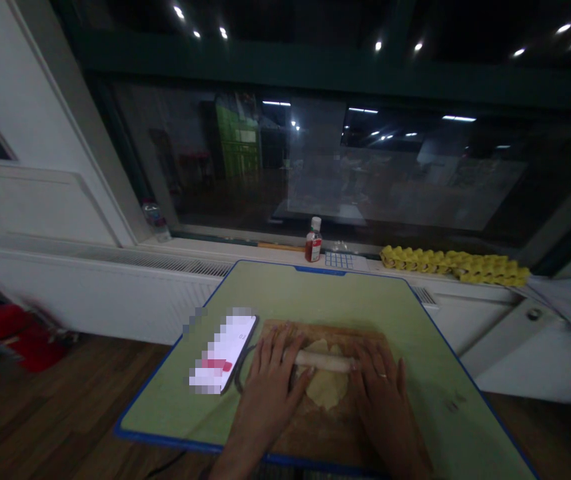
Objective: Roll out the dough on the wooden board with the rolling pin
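A pale-green, blue-edged bench (285, 290) carries a wooden board (325, 433). Over the board's left and right sides, the left hand (274, 373) and right hand (378, 380) rest palm-down, fingers outstretched rather than curled. Left of the board — a lit phone (234, 340), partly pixelated. On the board, flattened dough (324, 392); across it — a pale rolling pin (325, 361), one end under each hand.

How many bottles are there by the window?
2: a white-capped bottle on the windowsill just beyond the table, and a clear bottle at the sill's left end. Others may be hidden.
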`<action>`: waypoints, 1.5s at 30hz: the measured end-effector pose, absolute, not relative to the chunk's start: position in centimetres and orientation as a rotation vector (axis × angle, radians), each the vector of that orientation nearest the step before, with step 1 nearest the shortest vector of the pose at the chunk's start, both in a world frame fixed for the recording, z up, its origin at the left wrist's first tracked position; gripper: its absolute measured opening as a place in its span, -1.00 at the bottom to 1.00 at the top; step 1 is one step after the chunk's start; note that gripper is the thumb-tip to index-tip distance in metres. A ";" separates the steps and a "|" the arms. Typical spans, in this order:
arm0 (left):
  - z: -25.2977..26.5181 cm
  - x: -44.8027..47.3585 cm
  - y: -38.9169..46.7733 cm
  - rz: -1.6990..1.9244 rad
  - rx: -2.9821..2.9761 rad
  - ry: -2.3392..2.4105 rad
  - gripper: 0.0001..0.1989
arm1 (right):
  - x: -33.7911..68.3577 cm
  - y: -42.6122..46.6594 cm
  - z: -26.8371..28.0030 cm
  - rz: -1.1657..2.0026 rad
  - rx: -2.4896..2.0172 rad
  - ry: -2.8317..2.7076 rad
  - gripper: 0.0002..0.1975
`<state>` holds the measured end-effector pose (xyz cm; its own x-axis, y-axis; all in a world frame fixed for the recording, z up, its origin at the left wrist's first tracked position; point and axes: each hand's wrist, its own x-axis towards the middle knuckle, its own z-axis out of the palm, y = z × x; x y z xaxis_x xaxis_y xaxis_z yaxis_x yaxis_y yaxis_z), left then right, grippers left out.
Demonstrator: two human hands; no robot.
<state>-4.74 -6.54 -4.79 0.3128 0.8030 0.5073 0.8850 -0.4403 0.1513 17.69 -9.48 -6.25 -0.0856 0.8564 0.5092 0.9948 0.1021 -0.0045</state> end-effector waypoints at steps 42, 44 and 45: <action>-2.9 -4.9 -7.1 -0.763 -2.662 -1.443 -0.47 | 17.9 -9.3 -6.5 -0.496 -1.710 -2.037 -0.53; -2.9 -4.9 -7.0 -0.766 -2.651 -1.441 -0.47 | 17.8 -9.3 -6.5 -0.499 -1.710 -2.035 -0.53; -3.0 -4.9 -6.9 -0.768 -2.642 -1.440 -0.47 | 17.8 -9.3 -6.5 -0.505 -1.712 -2.031 -0.53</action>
